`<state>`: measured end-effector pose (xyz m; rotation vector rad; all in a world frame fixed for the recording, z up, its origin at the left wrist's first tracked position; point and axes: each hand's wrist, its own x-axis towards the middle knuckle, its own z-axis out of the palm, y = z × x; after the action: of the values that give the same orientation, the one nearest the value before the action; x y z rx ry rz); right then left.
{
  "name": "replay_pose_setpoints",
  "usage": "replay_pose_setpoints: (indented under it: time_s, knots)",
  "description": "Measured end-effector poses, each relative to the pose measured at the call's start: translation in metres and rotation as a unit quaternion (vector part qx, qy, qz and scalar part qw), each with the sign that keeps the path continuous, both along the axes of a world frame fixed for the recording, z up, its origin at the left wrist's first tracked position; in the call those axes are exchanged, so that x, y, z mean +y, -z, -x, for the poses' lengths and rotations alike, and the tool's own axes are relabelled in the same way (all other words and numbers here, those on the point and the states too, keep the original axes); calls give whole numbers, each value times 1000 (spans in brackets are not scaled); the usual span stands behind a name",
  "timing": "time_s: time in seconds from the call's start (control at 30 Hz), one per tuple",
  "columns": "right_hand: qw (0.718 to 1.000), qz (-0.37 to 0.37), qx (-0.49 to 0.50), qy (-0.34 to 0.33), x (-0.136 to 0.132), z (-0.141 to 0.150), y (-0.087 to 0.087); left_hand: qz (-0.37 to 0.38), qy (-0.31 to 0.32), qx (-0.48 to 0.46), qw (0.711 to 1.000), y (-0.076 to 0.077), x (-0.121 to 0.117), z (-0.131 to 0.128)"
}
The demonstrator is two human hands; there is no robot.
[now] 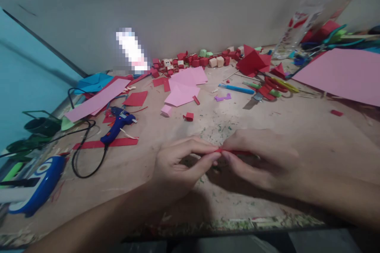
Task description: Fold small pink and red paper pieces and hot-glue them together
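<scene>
Both hands meet above the near middle of the table. My left hand [181,162] pinches one end of a thin red paper strip [220,150] between thumb and forefinger. On the same strip, my right hand [261,158] closes its thumb and fingers, and part of the strip runs hidden under that hand. Just beyond the fingertips sits a small red paper cube [189,116]. A pink paper cube [166,110] stands to its left, near folded pink sheets [182,91].
A blue glue gun [118,124] with a black cable lies left, by a blue-and-white dispenser [44,185]. Many small red cubes [198,61] line the back wall. Scissors [276,85], a blue pen-like tool [237,89], a clear bottle [303,23] and a large pink sheet [341,75] are right.
</scene>
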<state>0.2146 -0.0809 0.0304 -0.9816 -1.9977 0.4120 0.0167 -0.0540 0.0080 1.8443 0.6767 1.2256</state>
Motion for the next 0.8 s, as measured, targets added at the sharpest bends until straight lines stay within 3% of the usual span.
replay_pose_setpoints:
  time_s: [0.3,0.43,0.6,0.8]
  knots:
    - [1000,1,-2,-3,0,-1,-1,72,-2,-17,997,0,-2,-3]
    - [1000,4,-4,-6,0,-1,3,56,0,-15,998,-1,-2,-3]
    - [999,5,-24,-34,2,-4,3,-8,38,-2,999,-5,3,2]
    - [997,9,-51,-49,1,-5,2,52,88,-4,995,-5,11,6]
